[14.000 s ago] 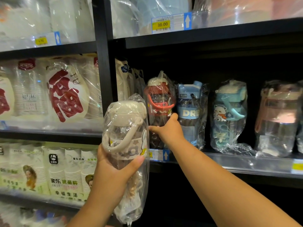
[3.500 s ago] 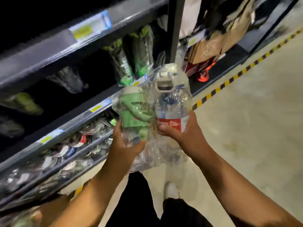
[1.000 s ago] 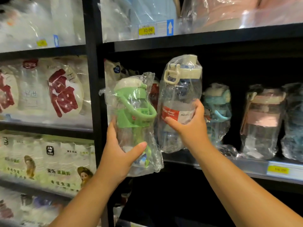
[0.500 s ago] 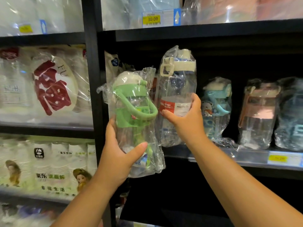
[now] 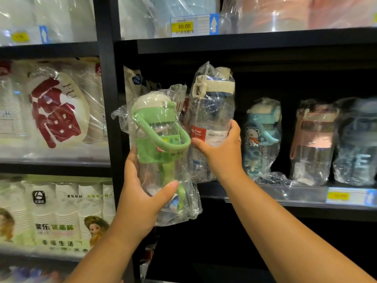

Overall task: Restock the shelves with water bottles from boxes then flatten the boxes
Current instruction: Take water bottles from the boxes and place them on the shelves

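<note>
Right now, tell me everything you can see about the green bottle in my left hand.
The green bottle is a clear plastic body with a cream domed cap, a green collar, a looping green carry strap and a green label panel. It is sealed in a crinkled transparent bag that hangs loose below its base. It is held upright, leaning slightly, in front of the black shelf upright and not on any shelf. Your left hand grips its lower half, thumb across the front. Its strap reaches the neighbouring bottle's bag; contact is unclear.

bottle (image 5: 212, 127) right of bottle (image 5: 159, 152), above shelf (image 5: 285, 195)

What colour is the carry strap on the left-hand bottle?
Light green strap, clearest in the head view.
</note>
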